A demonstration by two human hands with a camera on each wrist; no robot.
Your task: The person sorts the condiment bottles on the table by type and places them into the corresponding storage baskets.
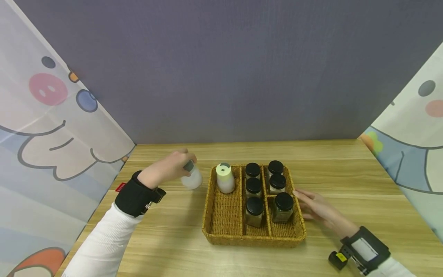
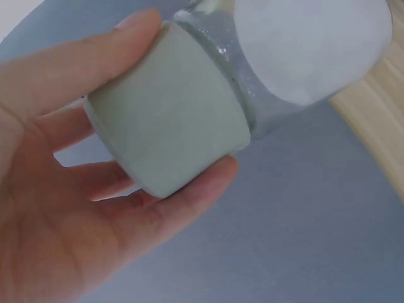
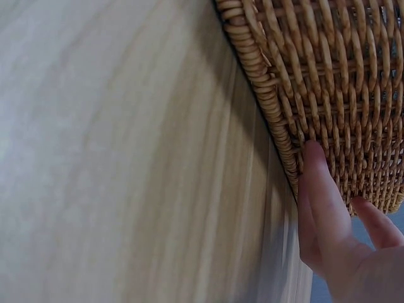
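My left hand [image 1: 171,167] grips a seasoning jar [image 1: 192,179] by its grey-green cap [image 2: 170,110], thumb on one side and fingers on the other. The jar is clear with white contents and tilts slightly, left of the wicker basket [image 1: 254,240]. Fingertips of my right hand [image 1: 316,209] touch the basket's right outer wall [image 3: 328,95], the fingers fairly straight. Inside the basket's left compartment, a jar with a pale yellow-green cap [image 1: 225,180] stands at the back.
Several black-lidded jars stand in the basket's other compartments, among them one in the middle column [image 1: 254,211] and one at front right [image 1: 283,207]. The wooden table [image 1: 166,238] meets a grey back panel [image 1: 242,77]. Cartoon-print sheets flank both sides.
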